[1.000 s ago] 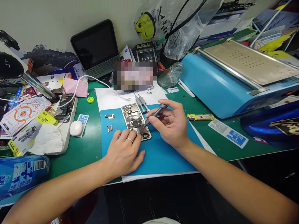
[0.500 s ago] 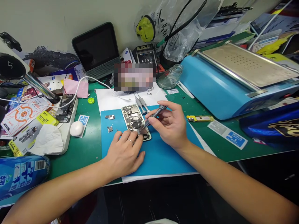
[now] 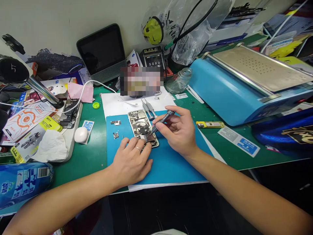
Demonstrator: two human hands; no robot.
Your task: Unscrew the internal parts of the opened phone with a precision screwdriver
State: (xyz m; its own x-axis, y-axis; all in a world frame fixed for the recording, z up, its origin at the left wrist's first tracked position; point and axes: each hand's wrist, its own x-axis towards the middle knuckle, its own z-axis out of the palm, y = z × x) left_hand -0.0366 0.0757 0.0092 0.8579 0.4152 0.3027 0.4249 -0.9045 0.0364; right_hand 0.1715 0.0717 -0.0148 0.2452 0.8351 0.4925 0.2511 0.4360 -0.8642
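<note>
I see the phone (image 3: 141,122) opened, pale-rimmed, its inner parts bare, lying aslant on a blue mat (image 3: 171,166), far end leftward. My grey screwdriver (image 3: 168,115) tilts down over its near half; I can't tell whether the tip touches.

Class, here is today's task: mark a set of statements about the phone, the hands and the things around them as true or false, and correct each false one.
1. The right hand holds a screwdriver, angled over the opened phone. True.
2. The phone lies straight on the green tabletop. False: it lies on the blue mat.
3. The ring is on the right hand. False: it is on the left hand.
4. Two more screwdrivers lie near the phone. True.
5. The left hand also grips a screwdriver. False: its fingers are at the phone's near end.
6. A rounded white case sits to the left of the mat. True.
</note>
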